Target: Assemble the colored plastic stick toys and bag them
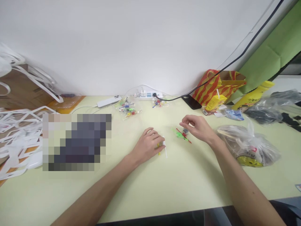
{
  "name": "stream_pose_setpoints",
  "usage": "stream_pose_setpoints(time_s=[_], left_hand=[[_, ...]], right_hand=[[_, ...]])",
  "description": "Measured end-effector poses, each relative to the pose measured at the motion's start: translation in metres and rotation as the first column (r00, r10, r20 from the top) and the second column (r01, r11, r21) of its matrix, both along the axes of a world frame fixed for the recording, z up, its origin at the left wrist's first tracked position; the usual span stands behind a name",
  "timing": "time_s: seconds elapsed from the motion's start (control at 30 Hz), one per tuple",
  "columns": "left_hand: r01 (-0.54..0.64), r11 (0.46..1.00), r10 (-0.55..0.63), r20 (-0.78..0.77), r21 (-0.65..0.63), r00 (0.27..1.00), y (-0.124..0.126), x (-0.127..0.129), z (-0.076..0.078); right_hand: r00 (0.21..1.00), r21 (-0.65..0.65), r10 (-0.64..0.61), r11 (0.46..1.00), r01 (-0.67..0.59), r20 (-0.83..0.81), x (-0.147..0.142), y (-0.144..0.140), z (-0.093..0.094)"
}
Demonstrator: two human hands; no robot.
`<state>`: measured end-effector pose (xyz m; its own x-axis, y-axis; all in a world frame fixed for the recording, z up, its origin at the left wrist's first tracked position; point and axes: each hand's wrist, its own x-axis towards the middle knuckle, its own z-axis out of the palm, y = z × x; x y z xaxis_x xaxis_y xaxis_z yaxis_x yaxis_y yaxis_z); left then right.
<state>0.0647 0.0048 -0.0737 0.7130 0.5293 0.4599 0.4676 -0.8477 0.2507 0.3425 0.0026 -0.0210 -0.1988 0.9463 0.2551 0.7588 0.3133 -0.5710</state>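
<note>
Near the middle of the table, my left hand (150, 145) rests with its fingers curled round a small yellow and white plastic piece (161, 144). A thin white stick (165, 152) pokes out beside its fingertips, and most of the piece is hidden by the fingers. To the right, my right hand (195, 126) is bent with thumb and fingers drawn together. Just below those fingertips is a small grey part (185, 130); whether they grip it I cannot tell. Beside it lie bright green plastic pieces (180, 134) and a thin red piece (189, 141).
Clear packets of coloured plastic parts (129, 108) lie near a white power strip (150, 95). Behind my right hand are a black phone (192, 102), a yellow drink carton (213, 104) and a striped paper bag (204, 86). A tied plastic bag (251, 147) sits right; white strips (14, 150) pile left.
</note>
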Motion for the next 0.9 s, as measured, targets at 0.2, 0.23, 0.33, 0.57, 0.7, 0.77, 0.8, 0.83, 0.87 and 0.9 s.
stream_pose_setpoints(time_s=[0.2, 0.23, 0.33, 0.57, 0.7, 0.77, 0.8, 0.83, 0.87, 0.9], left_hand=[[0.004, 1.000, -0.004, -0.001, -0.008, 1.000, -0.002, 0.001, 0.000], [0.006, 1.000, -0.006, -0.001, -0.009, 1.000, -0.002, 0.001, 0.000], [0.011, 1.000, -0.011, 0.001, -0.012, 1.000, -0.001, -0.001, 0.000], [0.000, 1.000, -0.001, 0.054, 0.011, 0.999, -0.002, -0.002, 0.005], [-0.034, 0.997, 0.022, 0.177, 0.065, 0.984, -0.005, 0.000, 0.011], [-0.017, 0.994, -0.007, 0.225, 0.105, 0.974, -0.007, 0.001, 0.013], [0.001, 0.992, -0.030, 0.234, 0.125, 0.972, -0.008, 0.001, 0.013], [0.023, 0.989, -0.057, 0.232, 0.145, 0.971, -0.009, 0.002, 0.014], [0.046, 0.986, -0.083, 0.226, 0.161, 0.971, -0.010, 0.002, 0.013], [0.070, 0.982, -0.108, 0.220, 0.173, 0.970, -0.010, 0.002, 0.013]], right_hand=[[0.970, 0.058, 0.093, 0.992, -0.109, 0.227, 0.008, -0.005, -0.021], [0.968, 0.043, 0.096, 0.993, -0.108, 0.233, 0.007, -0.006, -0.023], [0.962, -0.030, 0.106, 0.994, -0.101, 0.250, 0.000, -0.005, -0.028], [0.999, -0.119, 0.048, 0.992, -0.045, 0.021, -0.011, -0.011, -0.022], [0.961, -0.286, -0.043, 0.958, -0.038, -0.273, -0.010, -0.015, -0.013], [0.925, -0.324, -0.034, 0.941, -0.098, -0.378, -0.016, -0.017, -0.012], [0.909, -0.325, -0.015, 0.936, -0.134, -0.416, -0.021, -0.019, -0.013], [0.895, -0.323, 0.011, 0.930, -0.172, -0.445, -0.027, -0.020, -0.014], [0.880, -0.325, 0.040, 0.920, -0.217, -0.474, -0.034, -0.022, -0.015], [0.864, -0.328, 0.066, 0.909, -0.258, -0.498, -0.041, -0.024, -0.017]])
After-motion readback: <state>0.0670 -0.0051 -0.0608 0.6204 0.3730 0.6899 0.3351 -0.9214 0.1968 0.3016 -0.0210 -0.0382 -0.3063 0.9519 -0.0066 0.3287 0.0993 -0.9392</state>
